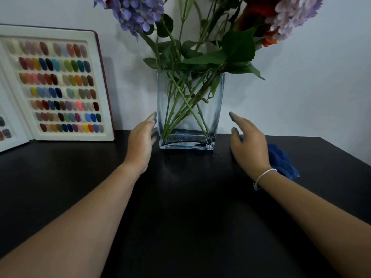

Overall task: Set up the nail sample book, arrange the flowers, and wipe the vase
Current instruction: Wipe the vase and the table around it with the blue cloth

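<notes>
A clear rectangular glass vase (212,117) stands on the black table (180,207) against the white wall, with green stems crossing inside it. Purple, lilac and red flowers (140,15) rise from it past the top of the view. My left hand (141,141) is open beside the vase's left wall, fingertips at or just touching the glass. My right hand (249,143) is open a short gap off the vase's right side, holding nothing. The nail sample book (58,85) stands open against the wall at the left, showing rows of coloured nail tips.
A crumpled dark blue cloth (281,159) lies on the table behind my right wrist. The table's right edge runs diagonally at the far right. A white bracelet circles my right wrist.
</notes>
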Demonstrator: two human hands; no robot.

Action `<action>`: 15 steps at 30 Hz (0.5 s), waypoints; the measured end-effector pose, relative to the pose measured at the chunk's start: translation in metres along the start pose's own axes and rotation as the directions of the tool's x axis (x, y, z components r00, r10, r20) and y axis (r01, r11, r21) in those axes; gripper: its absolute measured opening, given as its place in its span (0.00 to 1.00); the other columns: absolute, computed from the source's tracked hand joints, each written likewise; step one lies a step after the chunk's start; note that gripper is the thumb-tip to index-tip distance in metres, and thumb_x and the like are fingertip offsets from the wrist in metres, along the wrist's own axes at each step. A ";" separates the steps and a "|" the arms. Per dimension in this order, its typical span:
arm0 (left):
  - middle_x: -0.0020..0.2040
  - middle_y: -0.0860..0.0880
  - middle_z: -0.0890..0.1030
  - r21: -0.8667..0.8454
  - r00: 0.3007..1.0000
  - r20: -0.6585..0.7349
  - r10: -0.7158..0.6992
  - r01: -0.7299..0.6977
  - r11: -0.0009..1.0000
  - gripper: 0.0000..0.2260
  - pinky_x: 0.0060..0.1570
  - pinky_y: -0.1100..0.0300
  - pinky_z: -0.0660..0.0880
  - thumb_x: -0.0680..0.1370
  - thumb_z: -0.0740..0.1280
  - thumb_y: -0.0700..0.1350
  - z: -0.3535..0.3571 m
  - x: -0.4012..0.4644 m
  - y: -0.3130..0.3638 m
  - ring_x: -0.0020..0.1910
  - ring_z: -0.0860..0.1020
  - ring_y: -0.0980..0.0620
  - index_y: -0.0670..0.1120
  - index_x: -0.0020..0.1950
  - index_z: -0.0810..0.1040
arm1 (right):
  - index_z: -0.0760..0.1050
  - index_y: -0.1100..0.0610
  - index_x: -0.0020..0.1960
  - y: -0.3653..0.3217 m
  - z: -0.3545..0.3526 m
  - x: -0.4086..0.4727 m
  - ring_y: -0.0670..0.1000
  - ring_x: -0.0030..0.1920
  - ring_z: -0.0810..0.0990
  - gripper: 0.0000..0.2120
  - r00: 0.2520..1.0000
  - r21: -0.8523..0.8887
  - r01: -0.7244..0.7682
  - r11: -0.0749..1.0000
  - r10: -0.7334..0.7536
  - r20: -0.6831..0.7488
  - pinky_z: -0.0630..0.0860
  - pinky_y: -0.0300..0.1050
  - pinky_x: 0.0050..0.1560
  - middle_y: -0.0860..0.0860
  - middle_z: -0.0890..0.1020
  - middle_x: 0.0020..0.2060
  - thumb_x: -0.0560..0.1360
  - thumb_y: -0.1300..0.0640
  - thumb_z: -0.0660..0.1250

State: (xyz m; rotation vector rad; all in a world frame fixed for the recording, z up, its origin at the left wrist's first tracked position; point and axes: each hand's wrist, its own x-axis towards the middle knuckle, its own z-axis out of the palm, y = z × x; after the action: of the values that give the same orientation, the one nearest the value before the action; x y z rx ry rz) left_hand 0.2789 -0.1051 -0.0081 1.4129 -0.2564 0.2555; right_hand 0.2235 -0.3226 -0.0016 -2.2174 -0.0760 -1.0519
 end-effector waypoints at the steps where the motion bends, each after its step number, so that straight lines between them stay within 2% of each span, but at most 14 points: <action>1: 0.69 0.48 0.70 0.066 1.000 -0.015 0.007 -0.006 0.998 0.18 0.67 0.54 0.65 0.79 0.54 0.46 -0.002 -0.002 0.001 0.66 0.69 0.52 0.49 0.68 0.68 | 0.70 0.54 0.65 0.004 -0.007 0.003 0.54 0.60 0.73 0.18 0.999 -0.126 0.037 0.991 -0.036 0.011 0.67 0.44 0.59 0.53 0.75 0.62 0.76 0.62 0.59; 2: 0.70 0.48 0.69 0.160 0.999 -0.026 0.029 -0.024 0.987 0.18 0.68 0.55 0.63 0.79 0.54 0.45 -0.005 -0.004 0.002 0.66 0.67 0.53 0.49 0.68 0.68 | 0.71 0.54 0.64 0.010 -0.012 0.007 0.57 0.64 0.69 0.17 0.997 -0.272 0.040 0.961 -0.022 0.070 0.63 0.51 0.64 0.55 0.74 0.64 0.76 0.60 0.60; 3: 0.69 0.48 0.69 0.273 0.998 -0.027 0.061 -0.051 0.961 0.18 0.67 0.57 0.62 0.79 0.55 0.45 -0.008 -0.007 0.003 0.65 0.67 0.56 0.49 0.68 0.68 | 0.70 0.52 0.65 0.015 -0.017 0.010 0.58 0.68 0.64 0.18 0.986 -0.445 0.017 0.896 0.059 0.157 0.57 0.57 0.67 0.55 0.71 0.66 0.76 0.55 0.60; 5: 0.68 0.48 0.71 0.493 0.993 0.006 0.119 -0.107 0.863 0.17 0.63 0.63 0.60 0.78 0.57 0.44 -0.016 -0.015 0.005 0.64 0.66 0.58 0.48 0.67 0.70 | 0.66 0.48 0.67 0.025 -0.025 0.015 0.60 0.71 0.58 0.22 0.899 -0.704 -0.017 0.710 0.319 0.300 0.50 0.64 0.68 0.54 0.66 0.69 0.75 0.44 0.58; 6: 0.68 0.48 0.71 0.590 0.991 0.047 0.125 -0.129 0.797 0.17 0.62 0.64 0.59 0.78 0.58 0.45 -0.020 -0.018 0.006 0.64 0.67 0.57 0.47 0.67 0.70 | 0.64 0.47 0.68 0.029 -0.030 0.017 0.60 0.70 0.59 0.24 0.840 -0.739 -0.041 0.672 0.424 0.339 0.52 0.65 0.68 0.54 0.66 0.70 0.74 0.41 0.57; 8: 0.69 0.49 0.70 0.750 0.988 0.139 0.062 -0.146 0.645 0.18 0.62 0.61 0.59 0.77 0.60 0.47 -0.030 -0.025 0.008 0.67 0.66 0.52 0.50 0.67 0.70 | 0.64 0.46 0.67 0.034 -0.038 0.021 0.60 0.66 0.67 0.25 0.753 -0.663 -0.147 0.734 0.517 0.406 0.62 0.61 0.66 0.54 0.69 0.67 0.73 0.39 0.58; 10: 0.72 0.50 0.66 0.866 0.982 0.175 -0.068 -0.120 0.486 0.19 0.67 0.54 0.58 0.77 0.60 0.51 -0.041 -0.033 0.013 0.70 0.63 0.49 0.54 0.68 0.68 | 0.68 0.46 0.64 0.035 -0.042 0.022 0.59 0.61 0.72 0.21 0.746 -0.552 -0.177 0.815 0.477 0.464 0.69 0.56 0.61 0.54 0.75 0.63 0.73 0.42 0.60; 12: 0.74 0.51 0.63 0.936 0.969 0.170 -0.179 -0.102 0.338 0.21 0.71 0.46 0.55 0.76 0.58 0.56 -0.052 -0.041 0.018 0.72 0.59 0.48 0.57 0.69 0.65 | 0.72 0.47 0.60 0.033 -0.042 0.019 0.59 0.58 0.75 0.16 0.793 -0.501 -0.110 0.859 0.380 0.477 0.72 0.54 0.57 0.54 0.78 0.59 0.74 0.47 0.62; 15: 0.75 0.51 0.59 0.969 0.946 0.181 -0.268 -0.125 0.212 0.23 0.71 0.44 0.49 0.76 0.55 0.61 -0.063 -0.054 0.021 0.74 0.56 0.47 0.60 0.70 0.62 | 0.73 0.49 0.59 0.027 -0.041 0.005 0.57 0.54 0.76 0.13 0.874 -0.410 0.034 0.912 0.172 0.455 0.71 0.47 0.47 0.54 0.79 0.56 0.75 0.52 0.63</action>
State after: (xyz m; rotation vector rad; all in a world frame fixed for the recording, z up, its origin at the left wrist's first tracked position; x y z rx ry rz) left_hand 0.2228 -0.0409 -0.0143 2.8212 -0.2960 0.0749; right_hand 0.2082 -0.3692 0.0058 -2.8022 0.0096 -0.4712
